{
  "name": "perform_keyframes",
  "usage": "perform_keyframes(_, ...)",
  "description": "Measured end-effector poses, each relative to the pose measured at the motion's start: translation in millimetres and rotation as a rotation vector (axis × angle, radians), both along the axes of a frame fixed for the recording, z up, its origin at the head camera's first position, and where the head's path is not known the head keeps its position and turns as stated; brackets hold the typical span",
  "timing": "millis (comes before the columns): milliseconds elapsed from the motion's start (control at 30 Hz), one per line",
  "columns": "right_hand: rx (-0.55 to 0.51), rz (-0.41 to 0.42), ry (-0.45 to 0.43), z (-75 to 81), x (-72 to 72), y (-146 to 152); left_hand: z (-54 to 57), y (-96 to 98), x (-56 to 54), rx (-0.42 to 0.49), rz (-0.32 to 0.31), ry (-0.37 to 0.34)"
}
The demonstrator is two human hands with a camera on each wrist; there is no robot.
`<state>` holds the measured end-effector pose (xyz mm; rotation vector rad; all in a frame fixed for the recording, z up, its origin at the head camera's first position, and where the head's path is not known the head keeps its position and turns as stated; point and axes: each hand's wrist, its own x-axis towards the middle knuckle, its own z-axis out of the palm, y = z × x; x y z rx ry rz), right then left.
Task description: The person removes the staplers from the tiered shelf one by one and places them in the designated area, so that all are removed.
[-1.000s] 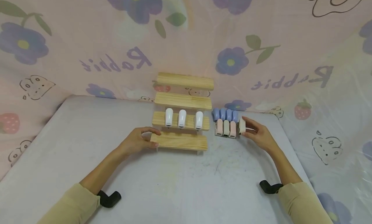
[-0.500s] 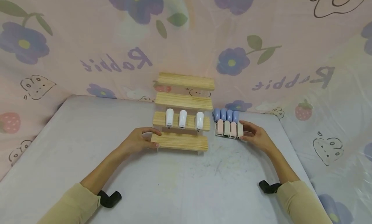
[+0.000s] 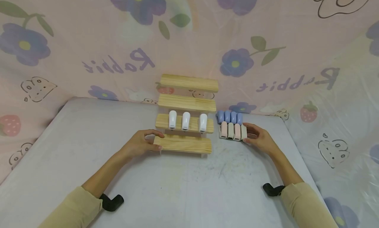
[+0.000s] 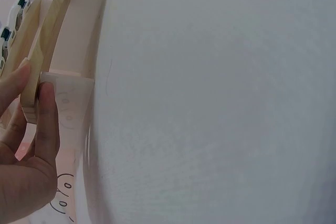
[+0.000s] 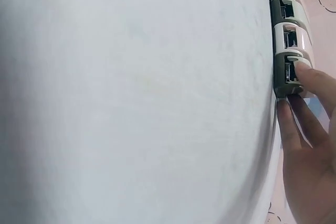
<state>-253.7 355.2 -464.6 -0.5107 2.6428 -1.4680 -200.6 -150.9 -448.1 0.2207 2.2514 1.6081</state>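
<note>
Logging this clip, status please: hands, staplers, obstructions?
Left hand pinching bottom shelf. Right hand holding rightmost cream stapler. Three white staplers shelved. Nothing visibly in the way.

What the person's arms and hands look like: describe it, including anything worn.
The left sleeve and right sleeve are plain beige cloth, both ending on the forearm. A black elbow-shaped piece juts out by the left cuff, and a similar black piece by the right. The left hand and right hand are bare, with no gloves or rings visible.

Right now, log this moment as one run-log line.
left fingers: gripping left end of bottom shelf | right fingers: pinching rightmost cream stapler | white staplers: three, on second-lowest shelf
</note>
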Motion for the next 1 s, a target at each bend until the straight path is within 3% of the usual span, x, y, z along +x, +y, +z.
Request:
perform_keyframes(367, -0.079, -0.040, -0.012, -0.8, 2.8, 3.2, 1.0, 1.9, 0.7, 0.002, -0.008, 0.004)
perform_keyframes(700, -0.059, -0.099, 0.122, 8.3, 7.4, 0.8, 2.0, 2.1, 2.3, -0.013, 0.001, -0.005)
perform_keyframes(1000, -0.209, -0.112, 0.234, 24.1, 12.2, -17.9, 3.8, 1.2, 3.6, -0.028, 0.012, -0.005)
